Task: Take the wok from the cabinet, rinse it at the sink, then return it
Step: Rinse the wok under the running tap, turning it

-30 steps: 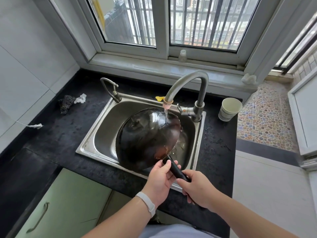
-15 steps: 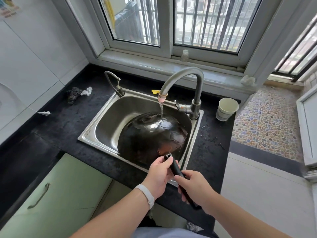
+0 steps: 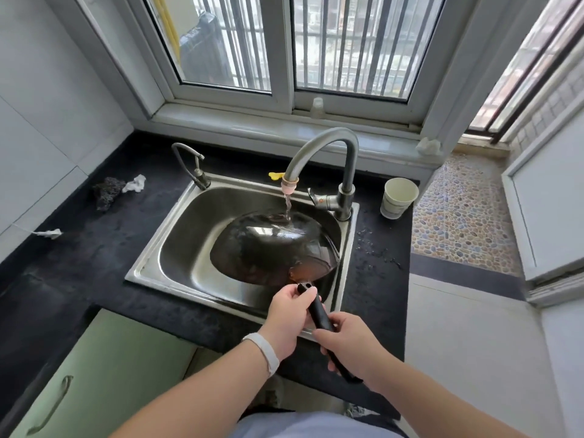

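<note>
A: Hands? 
B: My left hand (image 3: 289, 308) and right hand (image 3: 349, 341) both grip the wok's black handle (image 3: 317, 312).

A: Change? 
B: The round dark steel wok (image 3: 273, 248) has rolled dome-up in the stainless sink (image 3: 177, 248); tap water (image 3: 287, 207) now rinses its underside, I judge.

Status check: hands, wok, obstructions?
Left hand and right hand both gripping wok handle. Wok tilted in sink, tap water hitting it. Nothing in the way.
</note>
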`<state>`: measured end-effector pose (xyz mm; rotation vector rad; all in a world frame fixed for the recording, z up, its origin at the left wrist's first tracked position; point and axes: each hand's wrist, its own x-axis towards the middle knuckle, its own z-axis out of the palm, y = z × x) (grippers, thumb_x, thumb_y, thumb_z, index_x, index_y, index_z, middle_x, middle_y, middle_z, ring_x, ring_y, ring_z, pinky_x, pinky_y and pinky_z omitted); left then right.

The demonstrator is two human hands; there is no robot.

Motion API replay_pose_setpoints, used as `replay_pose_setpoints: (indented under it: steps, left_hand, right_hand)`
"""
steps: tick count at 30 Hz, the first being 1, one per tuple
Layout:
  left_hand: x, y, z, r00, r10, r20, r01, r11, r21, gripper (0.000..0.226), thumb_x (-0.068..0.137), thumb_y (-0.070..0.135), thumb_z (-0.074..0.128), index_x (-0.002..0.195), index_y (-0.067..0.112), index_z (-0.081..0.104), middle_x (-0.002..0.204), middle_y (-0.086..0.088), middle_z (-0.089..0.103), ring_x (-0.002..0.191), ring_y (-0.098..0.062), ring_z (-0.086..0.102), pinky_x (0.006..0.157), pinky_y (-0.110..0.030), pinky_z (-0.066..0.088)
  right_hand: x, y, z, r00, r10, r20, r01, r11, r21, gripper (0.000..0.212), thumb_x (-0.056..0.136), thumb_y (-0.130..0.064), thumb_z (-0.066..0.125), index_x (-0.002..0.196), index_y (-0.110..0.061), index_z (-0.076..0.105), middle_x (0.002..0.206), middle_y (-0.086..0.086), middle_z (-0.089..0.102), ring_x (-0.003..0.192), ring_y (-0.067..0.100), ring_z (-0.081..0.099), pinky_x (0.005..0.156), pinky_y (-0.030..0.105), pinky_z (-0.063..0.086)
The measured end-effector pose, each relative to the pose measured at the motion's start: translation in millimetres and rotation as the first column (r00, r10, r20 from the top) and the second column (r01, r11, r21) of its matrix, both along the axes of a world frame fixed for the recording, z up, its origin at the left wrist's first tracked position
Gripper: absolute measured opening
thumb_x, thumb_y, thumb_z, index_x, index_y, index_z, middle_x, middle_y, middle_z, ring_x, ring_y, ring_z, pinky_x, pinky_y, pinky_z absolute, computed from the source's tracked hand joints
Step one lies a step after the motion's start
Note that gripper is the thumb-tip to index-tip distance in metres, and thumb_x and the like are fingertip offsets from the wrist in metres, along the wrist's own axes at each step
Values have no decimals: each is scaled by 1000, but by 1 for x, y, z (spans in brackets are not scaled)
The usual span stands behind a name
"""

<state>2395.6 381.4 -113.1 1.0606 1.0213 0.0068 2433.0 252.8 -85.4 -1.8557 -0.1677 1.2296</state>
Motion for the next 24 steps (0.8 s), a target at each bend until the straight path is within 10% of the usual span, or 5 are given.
replay_pose_setpoints:
  steps: [16,24]
  left_hand:
    - [9,42,-7,976,-211,58,203,971,124,21,90,29,68,96,10,64,91,-12,66,87,-27,68,82,-46,59]
    - [11,40,-12,943,-324,73,306,933,190,40,70,37,79,94,11,61,84,-8,63,85,-27,67,84,-55,57]
  right_hand:
    - [-13,44,22,947,-312,-81,318,944,83,11,92,-11,67,102,-7,70,73,12,66,44,15,53,39,24,41]
    - [-1,37,26,986,-168,-19,168,985,23,20,84,-5,68,104,-8,65,64,10,57,46,15,54,41,26,41]
